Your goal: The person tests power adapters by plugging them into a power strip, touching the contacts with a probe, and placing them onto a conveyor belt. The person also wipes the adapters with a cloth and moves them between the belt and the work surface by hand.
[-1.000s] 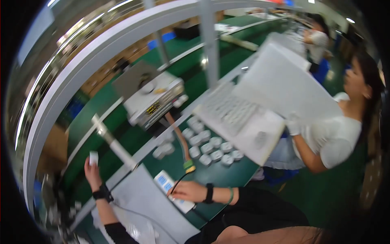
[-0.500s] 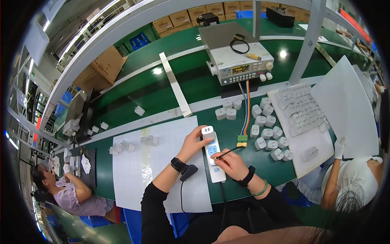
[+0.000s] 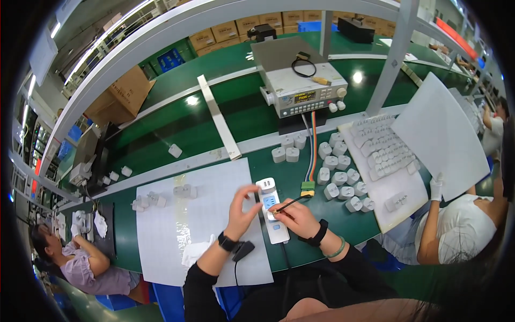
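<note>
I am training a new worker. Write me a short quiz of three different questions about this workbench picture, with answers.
1. True or false: the left hand rests on the cardboard box.
2. Which lies under the white power strip: A) a grey tray, B) the green bench top, C) a blue crate?
3. Fill in: the right hand holds a thin ____ at the strip.

Key
1. False; it is at the strip's left edge.
2. B.
3. Probe (a thin dark tool); its exact kind is too small to tell.
</note>
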A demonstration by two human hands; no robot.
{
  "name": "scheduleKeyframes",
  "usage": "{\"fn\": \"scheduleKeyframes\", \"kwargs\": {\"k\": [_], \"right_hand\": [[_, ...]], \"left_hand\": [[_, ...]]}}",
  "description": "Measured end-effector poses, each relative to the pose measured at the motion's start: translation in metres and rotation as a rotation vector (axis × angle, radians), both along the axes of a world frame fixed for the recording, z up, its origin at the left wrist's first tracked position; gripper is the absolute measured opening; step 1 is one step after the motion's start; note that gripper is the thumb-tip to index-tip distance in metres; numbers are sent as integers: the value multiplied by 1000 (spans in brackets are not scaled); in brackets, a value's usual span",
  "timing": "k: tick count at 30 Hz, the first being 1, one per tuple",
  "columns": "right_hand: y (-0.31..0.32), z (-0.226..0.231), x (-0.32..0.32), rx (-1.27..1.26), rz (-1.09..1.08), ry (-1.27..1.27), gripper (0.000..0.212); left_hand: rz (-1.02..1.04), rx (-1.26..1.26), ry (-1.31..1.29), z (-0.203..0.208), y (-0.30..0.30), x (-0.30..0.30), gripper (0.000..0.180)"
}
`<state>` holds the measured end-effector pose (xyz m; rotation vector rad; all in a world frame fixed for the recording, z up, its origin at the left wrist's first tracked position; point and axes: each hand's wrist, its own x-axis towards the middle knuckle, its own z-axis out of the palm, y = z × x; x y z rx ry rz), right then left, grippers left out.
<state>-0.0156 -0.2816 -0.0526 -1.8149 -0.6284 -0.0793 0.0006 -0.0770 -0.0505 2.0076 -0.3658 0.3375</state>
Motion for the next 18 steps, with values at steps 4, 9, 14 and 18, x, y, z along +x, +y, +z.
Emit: {"fn": "scheduleKeyframes", "kwargs": {"k": [4, 9, 14, 18], "right_hand": [[1, 8, 0, 43, -32, -77, 16], [0, 61, 13, 202, -135, -147, 15], [13, 32, 56, 54, -79, -83, 18], [29, 15, 63, -19, -88, -109, 16]], "left_hand": [[-251, -182, 327, -21, -4, -31, 53], [-228, 93, 202, -24, -9, -31, 48], [-269, 27, 222, -24, -15, -33, 44], [-285, 44, 213, -26, -7, -32, 44]]}}
